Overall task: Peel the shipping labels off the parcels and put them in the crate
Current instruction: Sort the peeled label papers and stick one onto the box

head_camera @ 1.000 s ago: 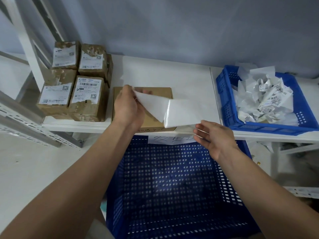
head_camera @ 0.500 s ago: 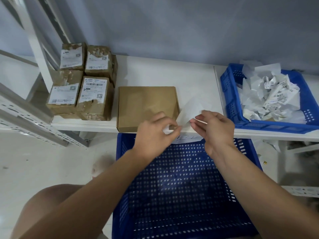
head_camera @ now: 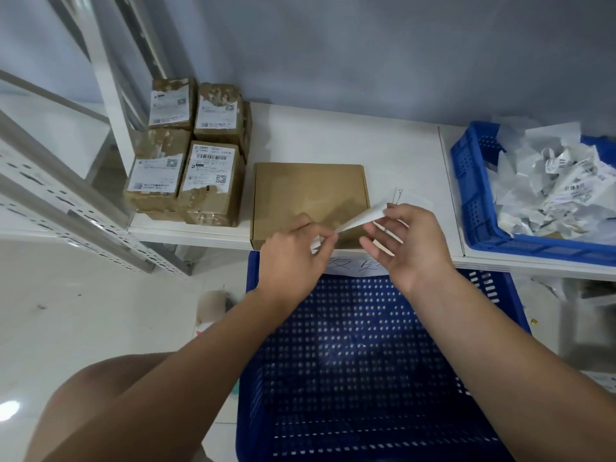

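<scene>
A flat brown box [head_camera: 310, 198] with a bare top lies at the shelf's front edge. Above its front right corner, my left hand [head_camera: 293, 258] pinches the lower end of a folded white label [head_camera: 360, 219]. My right hand [head_camera: 410, 241] has its fingers spread, with a fingertip touching the label's upper end. Several brown parcels [head_camera: 186, 155] with labels on them are stacked at the shelf's left. A small blue crate [head_camera: 480, 208] on the right holds a heap of crumpled labels [head_camera: 560, 181].
A large blue perforated crate [head_camera: 366, 361] stands on the floor under my hands, below the white shelf [head_camera: 333, 135]. Metal rack uprights [head_camera: 110, 95] rise at the left. A white scrap [head_camera: 413, 197] lies on the shelf behind my right hand. My knee [head_camera: 100, 395] shows at lower left.
The label came fully off the flat box and was folded into a narrow strip. Both hands moved to the box's front right corner, and my right hand's fingers spread apart.
</scene>
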